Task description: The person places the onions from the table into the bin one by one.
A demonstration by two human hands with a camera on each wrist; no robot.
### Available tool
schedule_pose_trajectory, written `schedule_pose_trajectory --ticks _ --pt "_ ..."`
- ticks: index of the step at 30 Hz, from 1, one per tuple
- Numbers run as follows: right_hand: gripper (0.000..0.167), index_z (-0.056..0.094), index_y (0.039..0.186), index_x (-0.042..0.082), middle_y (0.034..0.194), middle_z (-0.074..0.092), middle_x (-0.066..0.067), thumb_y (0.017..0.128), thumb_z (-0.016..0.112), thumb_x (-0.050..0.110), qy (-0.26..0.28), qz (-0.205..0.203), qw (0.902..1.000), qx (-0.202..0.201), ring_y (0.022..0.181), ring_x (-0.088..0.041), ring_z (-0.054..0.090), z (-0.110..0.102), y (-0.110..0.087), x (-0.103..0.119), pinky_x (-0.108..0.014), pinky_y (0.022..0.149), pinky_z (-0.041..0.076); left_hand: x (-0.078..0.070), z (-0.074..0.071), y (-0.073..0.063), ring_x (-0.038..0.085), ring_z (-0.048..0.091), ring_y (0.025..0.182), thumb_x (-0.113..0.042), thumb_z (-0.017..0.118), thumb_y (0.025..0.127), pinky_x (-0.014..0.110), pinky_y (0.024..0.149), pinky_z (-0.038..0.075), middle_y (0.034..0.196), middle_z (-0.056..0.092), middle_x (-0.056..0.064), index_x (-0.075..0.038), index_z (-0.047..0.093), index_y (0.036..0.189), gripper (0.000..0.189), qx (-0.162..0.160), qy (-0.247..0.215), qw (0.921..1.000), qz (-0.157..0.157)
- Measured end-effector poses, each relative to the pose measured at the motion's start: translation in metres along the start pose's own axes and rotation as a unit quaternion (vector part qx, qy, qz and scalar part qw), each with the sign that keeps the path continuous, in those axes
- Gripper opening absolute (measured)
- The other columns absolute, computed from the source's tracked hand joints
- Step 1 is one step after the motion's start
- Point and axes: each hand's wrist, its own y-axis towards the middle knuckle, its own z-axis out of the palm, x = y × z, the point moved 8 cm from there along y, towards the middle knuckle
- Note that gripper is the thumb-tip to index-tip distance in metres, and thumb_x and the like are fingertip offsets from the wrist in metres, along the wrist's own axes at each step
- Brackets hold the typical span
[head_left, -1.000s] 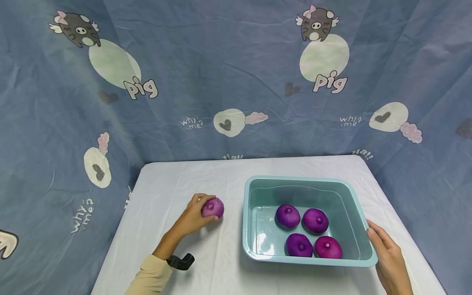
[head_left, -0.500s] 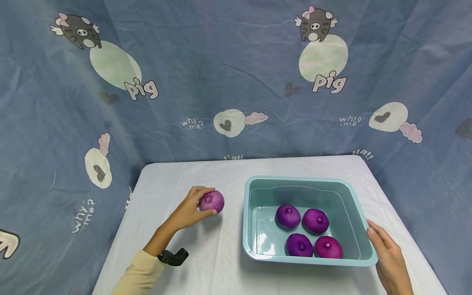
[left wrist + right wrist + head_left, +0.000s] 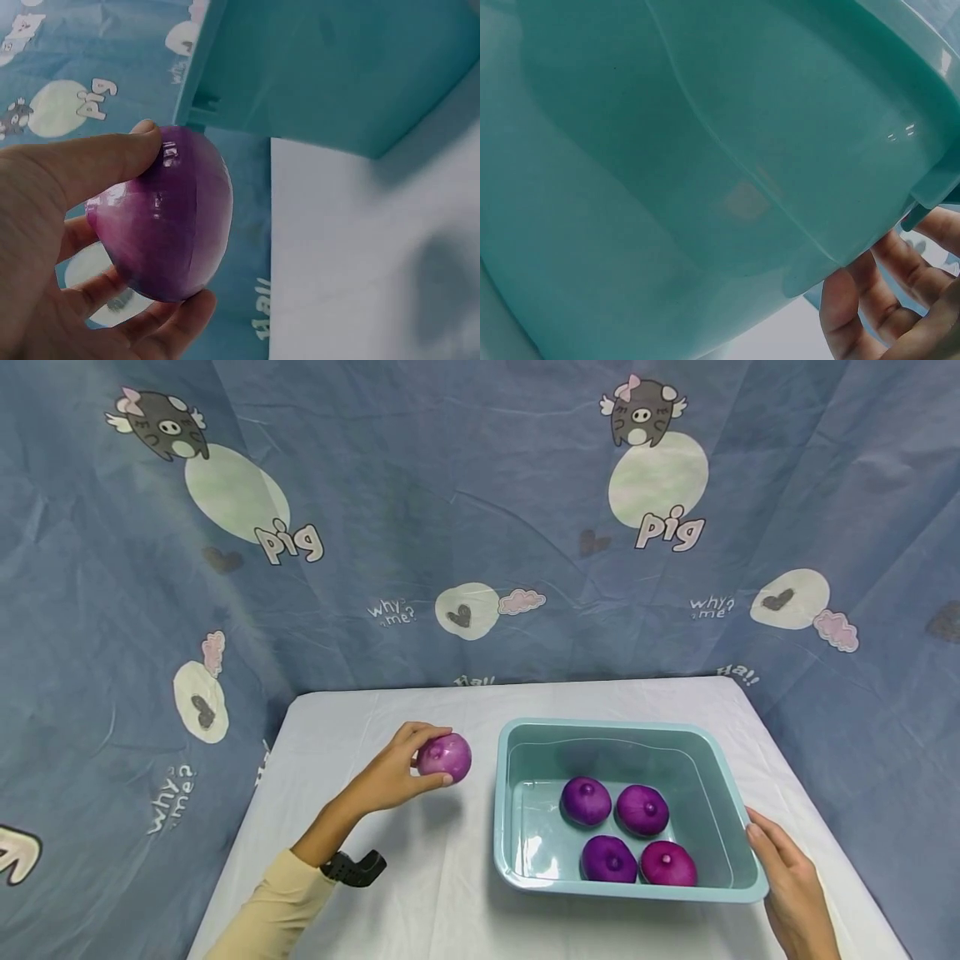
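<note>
My left hand (image 3: 392,775) pinches a glossy purple onion (image 3: 444,758) between thumb and fingers, above the white table and left of the bin. Up close in the left wrist view, the onion (image 3: 169,217) is pink at its pointed end and paler on the far side, with the thumb on top and fingers underneath. A light teal plastic bin (image 3: 607,724) sits at the right of the table. Several darker purple onions (image 3: 586,800) lie inside it. My right hand (image 3: 791,881) grips the bin's right rim, its fingertips (image 3: 838,300) at the edge in the right wrist view.
A white cloth covers the table (image 3: 360,718). Blue printed fabric (image 3: 480,510) hangs behind and along both sides. A black strap device (image 3: 358,869) sticks out from my left wrist.
My left hand has lifted the onion off the table, first up and slightly left, then toward the right. The right hand and the bin have stayed put.
</note>
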Motion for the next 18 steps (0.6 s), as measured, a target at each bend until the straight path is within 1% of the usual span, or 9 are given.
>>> schedule_pose_trajectory --ticks 5,13,18 --pt "0.044 0.053 0.144 0.014 0.114 0.063 0.026 0.102 0.058 0.027 0.003 -0.004 1.0000 0.001 0.105 0.010 0.057 0.000 0.000 0.001 -0.011 0.078 0.049 -0.012 -0.001 0.007 0.029 0.060 0.114 -0.032 0.084 0.081 0.043 0.088 0.057 0.135 0.047 0.012 -0.018 0.056 0.140 0.066 0.006 0.001 0.9999 0.015" --pt "0.044 0.053 0.144 0.015 0.113 0.063 0.027 0.102 0.058 0.028 -0.002 0.003 1.0000 0.000 0.104 0.009 0.057 0.000 0.000 0.000 -0.011 0.077 0.049 -0.030 0.001 0.019 0.027 0.059 0.116 -0.030 0.085 0.081 0.049 0.097 0.053 0.134 0.049 0.010 -0.019 0.057 0.139 0.065 0.016 -0.003 0.9992 0.036" --pt "0.045 0.053 0.144 0.014 0.112 0.063 0.027 0.102 0.058 0.029 -0.004 0.007 1.0000 -0.002 0.103 0.010 0.057 0.000 0.000 0.000 -0.011 0.077 0.050 -0.042 0.006 0.029 0.024 0.058 0.119 -0.030 0.084 0.081 0.048 0.098 0.052 0.136 0.048 0.007 -0.023 0.056 0.139 0.065 0.030 -0.005 0.9985 0.046"
